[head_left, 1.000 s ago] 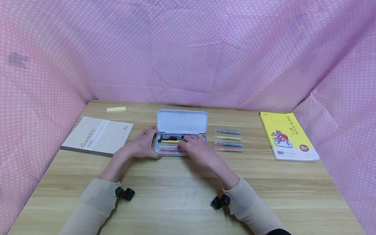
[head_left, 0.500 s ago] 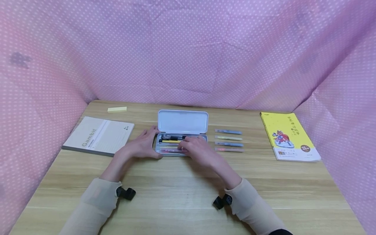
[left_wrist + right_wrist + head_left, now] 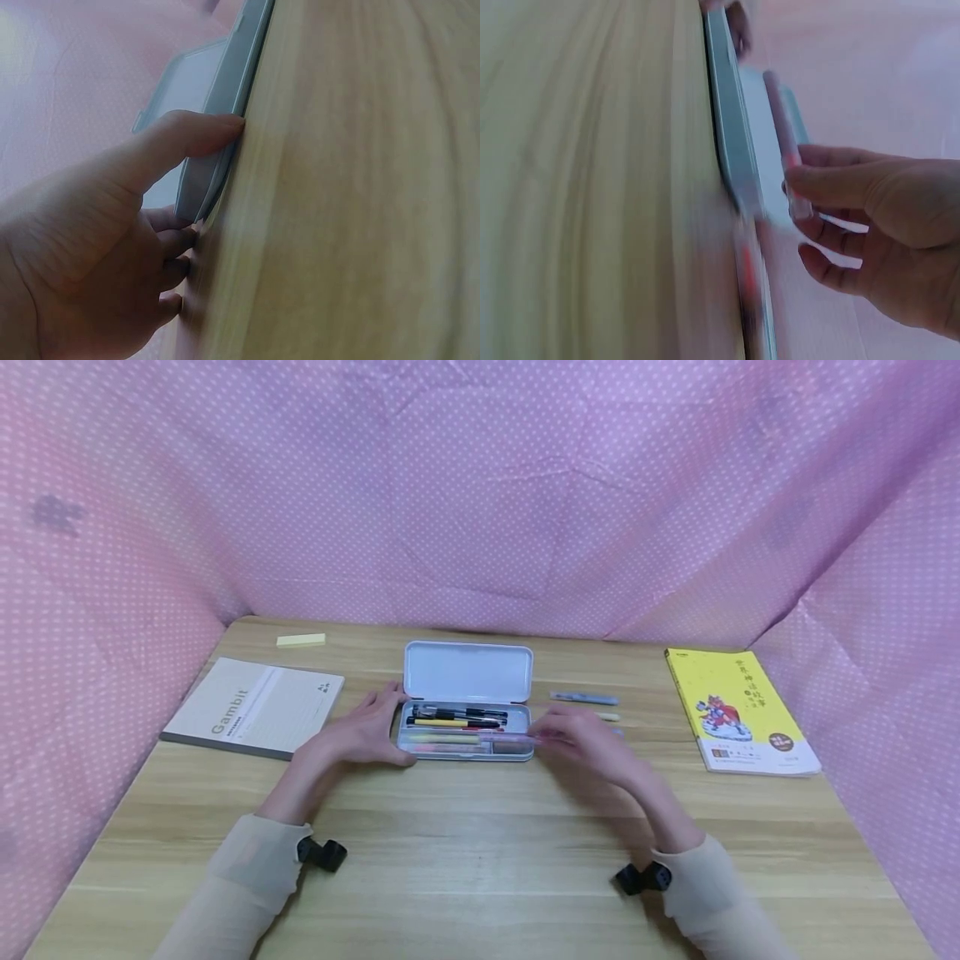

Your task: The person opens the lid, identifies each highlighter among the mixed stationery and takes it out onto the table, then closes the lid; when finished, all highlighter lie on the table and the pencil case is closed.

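A pale blue-white pencil case (image 3: 468, 671) lies with its lid raised, holding black pens, a yellow-barrelled pen (image 3: 446, 723) and pale yellow and pink highlighters. My left hand (image 3: 367, 731) grips the case's left end, thumb along the front wall and fingers around the back corner. At the case's right end my right hand (image 3: 592, 747) pinches a pinkish-purple highlighter (image 3: 781, 124) between thumb and fingers, raised over the front compartment. Right of the case, a blue highlighter (image 3: 585, 698) and a pale yellow one (image 3: 609, 717) show; my right hand hides most of the others there.
A grey notebook (image 3: 251, 706) lies at the left, with a pale yellow sticky-note strip (image 3: 301, 640) behind it. A yellow book (image 3: 738, 710) lies at the right. Pink dotted cloth (image 3: 480, 502) hangs around the back and sides of the wooden table (image 3: 480, 860).
My right hand has lifted the pinkish-purple highlighter out of the front compartment and moved right with it, uncovering the case's right end. My left hand stays on the case.
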A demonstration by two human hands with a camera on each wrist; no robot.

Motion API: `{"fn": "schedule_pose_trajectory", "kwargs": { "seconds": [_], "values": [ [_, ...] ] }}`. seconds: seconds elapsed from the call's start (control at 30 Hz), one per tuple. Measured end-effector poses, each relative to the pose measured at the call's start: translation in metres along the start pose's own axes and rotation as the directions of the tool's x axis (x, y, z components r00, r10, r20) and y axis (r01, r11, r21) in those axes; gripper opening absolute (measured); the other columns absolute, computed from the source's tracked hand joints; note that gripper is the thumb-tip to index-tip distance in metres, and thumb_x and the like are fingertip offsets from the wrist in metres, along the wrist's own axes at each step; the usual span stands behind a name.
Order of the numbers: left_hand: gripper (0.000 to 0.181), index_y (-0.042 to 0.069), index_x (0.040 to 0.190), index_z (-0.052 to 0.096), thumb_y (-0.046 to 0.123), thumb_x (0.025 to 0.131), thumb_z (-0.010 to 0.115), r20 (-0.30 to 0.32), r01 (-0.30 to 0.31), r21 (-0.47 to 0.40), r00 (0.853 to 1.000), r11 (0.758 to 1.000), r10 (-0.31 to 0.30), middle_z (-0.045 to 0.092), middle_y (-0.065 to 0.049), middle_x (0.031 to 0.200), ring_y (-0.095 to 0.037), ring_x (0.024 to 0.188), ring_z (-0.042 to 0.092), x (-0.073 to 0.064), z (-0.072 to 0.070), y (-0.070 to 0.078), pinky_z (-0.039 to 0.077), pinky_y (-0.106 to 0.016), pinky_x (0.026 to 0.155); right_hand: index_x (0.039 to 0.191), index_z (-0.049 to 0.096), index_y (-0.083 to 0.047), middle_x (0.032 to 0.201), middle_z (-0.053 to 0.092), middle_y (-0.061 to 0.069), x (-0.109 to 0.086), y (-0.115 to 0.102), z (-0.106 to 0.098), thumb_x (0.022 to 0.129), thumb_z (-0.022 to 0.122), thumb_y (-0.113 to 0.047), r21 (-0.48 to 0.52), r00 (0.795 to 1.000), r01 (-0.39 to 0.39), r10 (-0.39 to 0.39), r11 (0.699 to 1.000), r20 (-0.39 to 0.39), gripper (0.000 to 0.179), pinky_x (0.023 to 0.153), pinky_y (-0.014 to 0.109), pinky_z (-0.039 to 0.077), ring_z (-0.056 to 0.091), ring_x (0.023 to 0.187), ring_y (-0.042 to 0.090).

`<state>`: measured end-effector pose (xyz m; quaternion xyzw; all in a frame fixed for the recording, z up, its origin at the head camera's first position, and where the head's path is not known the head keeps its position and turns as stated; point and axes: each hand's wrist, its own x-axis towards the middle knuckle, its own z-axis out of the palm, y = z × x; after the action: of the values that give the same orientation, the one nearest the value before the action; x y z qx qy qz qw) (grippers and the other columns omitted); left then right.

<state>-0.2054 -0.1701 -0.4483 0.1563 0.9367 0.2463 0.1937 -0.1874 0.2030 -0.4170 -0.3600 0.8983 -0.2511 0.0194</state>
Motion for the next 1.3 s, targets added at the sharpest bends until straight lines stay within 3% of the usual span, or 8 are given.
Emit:
{"fn": "schedule_pose_trajectory", "kwargs": {
  "seconds": [0.2, 0.43, 0.8, 1.3],
  "values": [
    [0.107, 0.009, 0.155, 0.03, 0.052, 0.072, 0.083, 0.002, 0.005, -0.001, 1.0, 1.0, -0.005, 0.003, -0.025, 0.173, -0.058, 0.155, 0.008, 0.001, 0.0, -0.001, 0.02, -0.073, 0.124, 0.109, 0.077, -0.013, 0.101, 0.075, -0.004, -0.038, 0.032, -0.021, 0.091, 0.072, 0.001, 0.083, 0.999, -0.023, 0.025, 0.996, -0.023, 0.024, 0.081, 0.027, 0.06, 0.067, 0.09, 0.012],
    [0.106, 0.007, 0.154, 0.032, 0.05, 0.072, 0.084, -0.008, -0.007, -0.003, 1.0, 1.0, 0.007, 0.005, -0.027, 0.172, -0.059, 0.154, 0.009, -0.001, -0.001, -0.001, 0.019, -0.072, 0.124, 0.108, 0.077, -0.017, 0.1, 0.075, -0.008, -0.063, 0.052, -0.033, 0.091, 0.073, -0.001, 0.054, 0.996, -0.087, 0.088, 0.995, -0.013, 0.024, 0.082, 0.03, 0.062, 0.068, 0.092, 0.01],
    [0.107, 0.007, 0.155, 0.031, 0.05, 0.072, 0.084, -0.008, -0.008, -0.001, 1.0, 1.0, 0.008, 0.004, -0.028, 0.172, -0.06, 0.154, 0.009, 0.0, 0.0, 0.0, 0.018, -0.072, 0.125, 0.103, 0.079, -0.021, 0.1, 0.076, -0.009, -0.067, 0.053, -0.035, 0.087, 0.078, -0.002, -0.029, 0.997, -0.075, 0.075, 0.997, 0.003, 0.025, 0.085, 0.034, 0.062, 0.071, 0.093, 0.008],
    [0.104, 0.006, 0.156, 0.029, 0.048, 0.077, 0.082, 0.017, 0.007, 0.023, 1.0, 1.0, -0.007, 0.004, -0.028, 0.171, -0.059, 0.155, 0.008, -0.005, -0.004, 0.007, 0.016, -0.068, 0.127, 0.102, 0.079, -0.017, 0.1, 0.076, -0.004, -0.063, 0.051, -0.03, 0.088, 0.076, -0.001, -0.05, 0.986, -0.139, 0.143, 0.989, 0.083, 0.021, 0.084, 0.036, 0.061, 0.071, 0.093, 0.014]
  ]
}}
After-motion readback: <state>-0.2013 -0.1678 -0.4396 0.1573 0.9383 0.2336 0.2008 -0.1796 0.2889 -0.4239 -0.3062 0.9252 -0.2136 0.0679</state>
